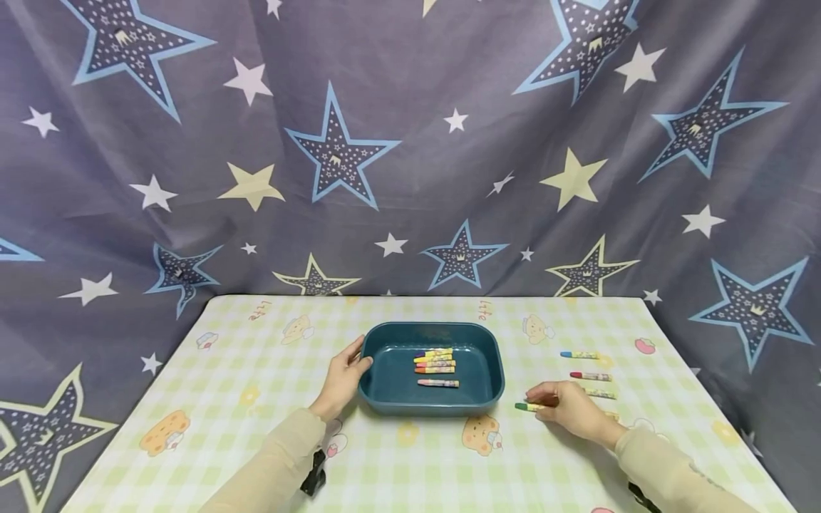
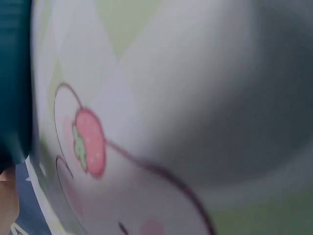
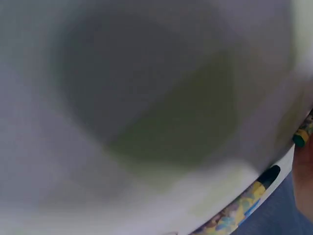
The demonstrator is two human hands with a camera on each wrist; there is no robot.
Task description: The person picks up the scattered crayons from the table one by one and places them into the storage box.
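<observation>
A dark teal plastic tray (image 1: 431,410) stands on the table, with several crayons (image 1: 435,362) side by side and a pale pink crayon (image 1: 438,383) apart in front of them. My left hand (image 1: 342,381) grips its left wall, thumb at the rim; the left wrist view shows the tray's side (image 2: 14,83) and a bit of a finger (image 2: 7,200). Right of the tray, my right hand (image 1: 571,410) pinches a green crayon (image 1: 527,407) low over the tablecloth. The right wrist view shows that crayon's green end (image 3: 299,140) beside a finger.
To the right lie a blue crayon (image 1: 579,355), a red crayon (image 1: 591,376) and a yellow-green crayon (image 1: 601,393). Another yellow-wrapped crayon (image 1: 612,415) is partly hidden behind my right hand. A checked cloth (image 1: 256,442) covers the table; a starry curtain (image 1: 410,192) hangs behind.
</observation>
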